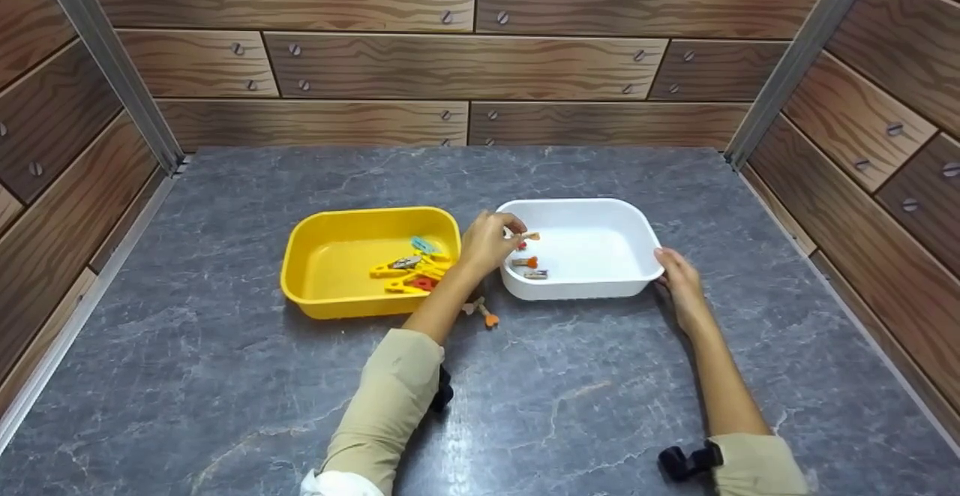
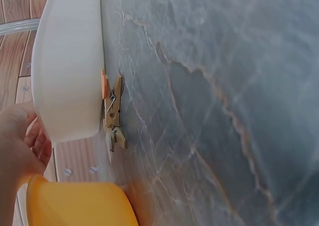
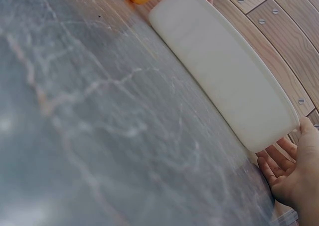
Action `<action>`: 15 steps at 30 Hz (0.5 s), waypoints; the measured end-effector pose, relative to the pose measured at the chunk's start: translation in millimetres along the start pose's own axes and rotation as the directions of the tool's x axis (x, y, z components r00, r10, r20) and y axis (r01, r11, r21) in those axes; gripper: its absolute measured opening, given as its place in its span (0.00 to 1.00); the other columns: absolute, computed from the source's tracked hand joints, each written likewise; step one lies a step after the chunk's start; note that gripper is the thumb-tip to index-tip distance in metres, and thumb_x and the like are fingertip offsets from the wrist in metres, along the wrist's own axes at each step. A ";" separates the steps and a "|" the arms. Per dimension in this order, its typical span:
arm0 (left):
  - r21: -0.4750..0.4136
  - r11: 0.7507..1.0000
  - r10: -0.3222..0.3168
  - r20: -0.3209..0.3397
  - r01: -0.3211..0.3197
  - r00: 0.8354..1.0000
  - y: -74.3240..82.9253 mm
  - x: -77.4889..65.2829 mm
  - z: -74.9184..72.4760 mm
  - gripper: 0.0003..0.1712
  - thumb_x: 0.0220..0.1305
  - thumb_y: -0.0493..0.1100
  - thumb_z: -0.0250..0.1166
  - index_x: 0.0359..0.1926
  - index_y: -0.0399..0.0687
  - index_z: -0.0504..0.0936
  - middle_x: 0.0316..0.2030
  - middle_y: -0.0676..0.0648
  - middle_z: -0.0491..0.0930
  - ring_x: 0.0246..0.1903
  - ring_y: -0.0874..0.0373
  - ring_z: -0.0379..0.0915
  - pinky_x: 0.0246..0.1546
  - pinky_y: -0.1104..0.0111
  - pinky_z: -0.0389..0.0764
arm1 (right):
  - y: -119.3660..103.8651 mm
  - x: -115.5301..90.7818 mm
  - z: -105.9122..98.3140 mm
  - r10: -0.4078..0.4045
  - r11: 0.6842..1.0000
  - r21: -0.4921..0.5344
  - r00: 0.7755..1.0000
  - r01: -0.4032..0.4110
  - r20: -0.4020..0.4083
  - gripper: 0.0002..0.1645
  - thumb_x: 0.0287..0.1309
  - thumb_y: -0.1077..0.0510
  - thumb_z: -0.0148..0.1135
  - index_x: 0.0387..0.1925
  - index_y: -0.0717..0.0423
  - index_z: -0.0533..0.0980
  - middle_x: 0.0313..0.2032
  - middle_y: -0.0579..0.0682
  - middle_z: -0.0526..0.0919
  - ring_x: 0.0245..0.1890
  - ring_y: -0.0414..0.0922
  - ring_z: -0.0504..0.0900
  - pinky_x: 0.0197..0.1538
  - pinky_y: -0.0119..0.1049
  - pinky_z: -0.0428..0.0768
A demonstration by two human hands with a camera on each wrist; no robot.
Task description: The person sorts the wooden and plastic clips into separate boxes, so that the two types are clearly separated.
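Observation:
Over the left side of a white plastic tub, my left hand pinches a small wooden clothespin with an orange end. Below it in the tub lie a few more small clothespins, one with an orange heart. My right hand grips the tub's right end, thumb at the rim and fingers against the outside. In the left wrist view the tub wall hides what the left fingers hold. Wooden clothespins lie on the table in front of the gap between the tubs.
To the left stands a yellow tub holding several yellow clothespins, a teal one and something red. Both tubs rest on a grey marbled tabletop. Wood-patterned panels enclose the back and sides.

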State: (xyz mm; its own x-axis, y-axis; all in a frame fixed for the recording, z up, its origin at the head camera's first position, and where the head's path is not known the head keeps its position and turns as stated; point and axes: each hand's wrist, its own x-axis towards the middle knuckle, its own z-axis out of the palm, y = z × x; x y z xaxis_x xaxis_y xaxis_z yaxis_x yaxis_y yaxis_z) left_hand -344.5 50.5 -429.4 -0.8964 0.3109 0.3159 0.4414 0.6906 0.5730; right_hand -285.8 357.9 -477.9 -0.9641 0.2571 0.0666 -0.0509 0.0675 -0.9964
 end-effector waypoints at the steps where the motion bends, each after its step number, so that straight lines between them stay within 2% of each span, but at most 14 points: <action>1: -0.001 1.000 0.003 -0.006 -0.003 1.000 -0.5 0.0 0.6 0.07 0.55 0.41 0.66 0.36 0.49 0.86 0.33 0.54 0.82 0.36 0.58 0.71 0.35 0.69 0.71 | 0.0 -0.1 -0.1 -0.001 1.000 -0.001 1.000 0.001 -0.001 0.28 0.67 0.54 0.46 0.55 0.77 0.62 0.40 0.50 0.75 0.40 0.39 0.74 0.43 0.26 0.72; 7: -0.007 1.000 -0.018 -0.028 0.018 0.999 -0.7 0.2 2.6 0.07 0.54 0.40 0.66 0.36 0.49 0.86 0.32 0.54 0.82 0.38 0.57 0.72 0.38 0.69 0.72 | 1.1 1.5 0.1 0.004 1.000 0.009 1.000 -0.004 -0.003 0.27 0.67 0.55 0.46 0.55 0.77 0.62 0.38 0.47 0.75 0.40 0.38 0.74 0.43 0.27 0.72; 15: 0.014 0.997 -0.079 -0.008 0.080 0.997 2.3 1.8 2.6 0.07 0.54 0.42 0.67 0.36 0.51 0.86 0.33 0.55 0.82 0.35 0.60 0.71 0.33 0.71 0.72 | 1.8 1.6 0.8 0.012 1.000 0.018 1.000 -0.012 -0.004 0.26 0.68 0.56 0.45 0.55 0.76 0.62 0.37 0.46 0.75 0.41 0.39 0.74 0.44 0.28 0.71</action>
State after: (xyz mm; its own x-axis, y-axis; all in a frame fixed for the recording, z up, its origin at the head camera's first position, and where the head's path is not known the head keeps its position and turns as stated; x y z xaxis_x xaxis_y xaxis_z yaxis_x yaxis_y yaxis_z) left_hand -345.2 54.3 -429.4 -0.9283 0.2497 0.2755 0.3681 0.7221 0.5857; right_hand -287.6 357.7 -479.7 -0.9637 0.2613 0.0549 -0.0442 0.0466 -0.9979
